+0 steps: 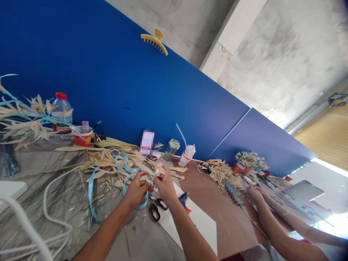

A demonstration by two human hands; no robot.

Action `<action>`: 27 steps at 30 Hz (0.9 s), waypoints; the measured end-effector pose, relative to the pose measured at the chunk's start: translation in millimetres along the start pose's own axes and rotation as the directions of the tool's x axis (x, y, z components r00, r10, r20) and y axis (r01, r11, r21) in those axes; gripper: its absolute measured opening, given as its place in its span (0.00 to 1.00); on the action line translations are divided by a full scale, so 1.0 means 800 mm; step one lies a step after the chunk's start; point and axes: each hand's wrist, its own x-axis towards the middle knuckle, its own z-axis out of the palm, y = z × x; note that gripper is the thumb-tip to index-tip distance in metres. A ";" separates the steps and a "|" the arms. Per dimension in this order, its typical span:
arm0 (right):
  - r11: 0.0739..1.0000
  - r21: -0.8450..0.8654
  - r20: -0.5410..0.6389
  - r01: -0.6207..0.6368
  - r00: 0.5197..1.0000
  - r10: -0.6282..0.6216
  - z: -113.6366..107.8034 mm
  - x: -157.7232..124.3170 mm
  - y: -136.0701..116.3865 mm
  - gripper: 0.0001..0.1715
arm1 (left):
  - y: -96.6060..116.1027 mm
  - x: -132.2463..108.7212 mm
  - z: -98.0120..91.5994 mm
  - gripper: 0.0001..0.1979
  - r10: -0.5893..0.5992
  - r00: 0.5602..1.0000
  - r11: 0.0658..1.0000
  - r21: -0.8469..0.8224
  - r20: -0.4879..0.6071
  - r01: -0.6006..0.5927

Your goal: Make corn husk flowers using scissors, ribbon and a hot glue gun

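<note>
My left hand (137, 190) and my right hand (164, 183) meet above the table, both pinched on a light blue ribbon (125, 168) and a small piece of dried straw between their fingertips. The ribbon loops away to the left over a heap of dried husk strips (108, 159). Black-handled scissors (157, 209) lie on the table just below my hands.
A blue partition (122, 79) backs the table, with a yellow hair claw (154, 40) on its top edge. A water bottle (61, 114), red cup (82, 138), glass jar (172, 148) and straw cup (187, 155) stand along it. Another person's arms (282, 221) work at right.
</note>
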 end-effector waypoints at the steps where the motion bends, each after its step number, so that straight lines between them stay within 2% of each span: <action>1: 1.000 0.019 0.024 -0.002 1.000 0.001 -0.002 0.000 -0.001 0.45 | 0.000 0.000 0.000 0.30 -0.002 1.000 1.000 -0.002 0.005 0.002; 6: 0.981 0.167 0.243 -0.101 0.968 0.058 -0.017 -0.009 -0.010 0.49 | 0.006 -0.002 -0.002 0.28 0.010 1.000 0.999 -0.053 -0.008 -0.011; 11: 0.945 0.291 0.200 -0.149 0.975 0.092 -0.028 -0.014 -0.010 0.40 | 0.009 -0.006 -0.001 0.29 -0.017 1.000 0.994 -0.106 -0.002 0.016; 15: 0.868 0.447 0.266 -0.215 0.959 0.100 -0.022 -0.016 -0.012 0.33 | 0.011 -0.009 -0.003 0.31 -0.065 0.997 0.968 -0.239 0.052 0.076; 21: 0.844 0.476 0.311 -0.248 0.945 0.102 -0.006 -0.014 -0.007 0.20 | 0.013 -0.014 -0.006 0.30 -0.100 0.986 0.921 -0.363 0.137 0.144; 24: 0.833 0.500 0.324 -0.236 0.943 0.073 -0.005 -0.011 -0.003 0.19 | 0.015 -0.016 -0.006 0.27 -0.115 0.981 0.895 -0.412 0.157 0.171; 27: 0.826 0.519 0.325 -0.221 0.945 0.048 -0.005 -0.013 -0.002 0.26 | 0.017 -0.017 -0.007 0.25 -0.128 0.977 0.856 -0.479 0.171 0.195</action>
